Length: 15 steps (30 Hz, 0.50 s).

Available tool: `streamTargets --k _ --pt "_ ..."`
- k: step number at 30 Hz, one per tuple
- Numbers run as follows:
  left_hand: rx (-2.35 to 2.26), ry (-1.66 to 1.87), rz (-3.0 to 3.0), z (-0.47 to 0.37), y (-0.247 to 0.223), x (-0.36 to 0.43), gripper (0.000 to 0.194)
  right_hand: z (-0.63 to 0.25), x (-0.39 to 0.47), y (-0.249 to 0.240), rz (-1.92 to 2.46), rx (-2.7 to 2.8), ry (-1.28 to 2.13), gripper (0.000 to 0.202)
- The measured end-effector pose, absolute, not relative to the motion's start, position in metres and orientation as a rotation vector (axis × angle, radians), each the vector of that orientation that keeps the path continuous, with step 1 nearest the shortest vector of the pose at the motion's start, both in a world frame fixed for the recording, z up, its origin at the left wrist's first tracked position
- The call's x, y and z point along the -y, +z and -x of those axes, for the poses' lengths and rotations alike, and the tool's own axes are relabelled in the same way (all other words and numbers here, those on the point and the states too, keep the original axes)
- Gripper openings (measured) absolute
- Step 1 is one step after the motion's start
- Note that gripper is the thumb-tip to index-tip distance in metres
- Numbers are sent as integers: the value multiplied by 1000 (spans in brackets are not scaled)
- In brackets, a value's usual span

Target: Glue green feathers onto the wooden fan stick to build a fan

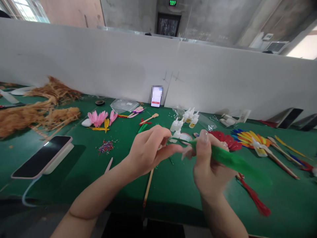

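Observation:
Above the middle of the green table, my right hand point(210, 165) pinches a long green feather point(231, 160) between thumb and fingers; its broad end points right and is blurred. The feather's thin end reaches left toward my left hand point(151, 148). The fingers of my left hand are curled, with the thumb stretched toward my right hand; whether they grip the thin end is hidden. A thin wooden stick point(148, 188) lies on the table below my left hand. Small white glue bottles point(189, 117) stand just beyond my hands.
Pink petals point(97, 118), small colored beads point(106, 147) and a large phone point(43, 157) are on the left, with brown fibre point(54, 92) behind. A small phone point(156, 96) leans against the white partition point(111, 62). Yellow feathers point(254, 138) and a red tassel point(255, 196) lie right.

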<state>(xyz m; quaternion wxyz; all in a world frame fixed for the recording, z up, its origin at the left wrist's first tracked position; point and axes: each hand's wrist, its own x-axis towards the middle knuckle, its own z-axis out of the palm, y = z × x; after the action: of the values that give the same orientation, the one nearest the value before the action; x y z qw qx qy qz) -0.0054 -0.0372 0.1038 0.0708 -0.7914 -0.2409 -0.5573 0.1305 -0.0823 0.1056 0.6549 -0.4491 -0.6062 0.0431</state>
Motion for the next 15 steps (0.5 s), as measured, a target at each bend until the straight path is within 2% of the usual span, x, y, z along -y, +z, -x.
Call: streamTargets --k 5,15 --pt "611 -1663 2343 2 101 33 15 -130 81 107 967 1308 227 33" --pt "460 -1585 2338 8 104 33 4 -132 84 113 992 1323 191 36"
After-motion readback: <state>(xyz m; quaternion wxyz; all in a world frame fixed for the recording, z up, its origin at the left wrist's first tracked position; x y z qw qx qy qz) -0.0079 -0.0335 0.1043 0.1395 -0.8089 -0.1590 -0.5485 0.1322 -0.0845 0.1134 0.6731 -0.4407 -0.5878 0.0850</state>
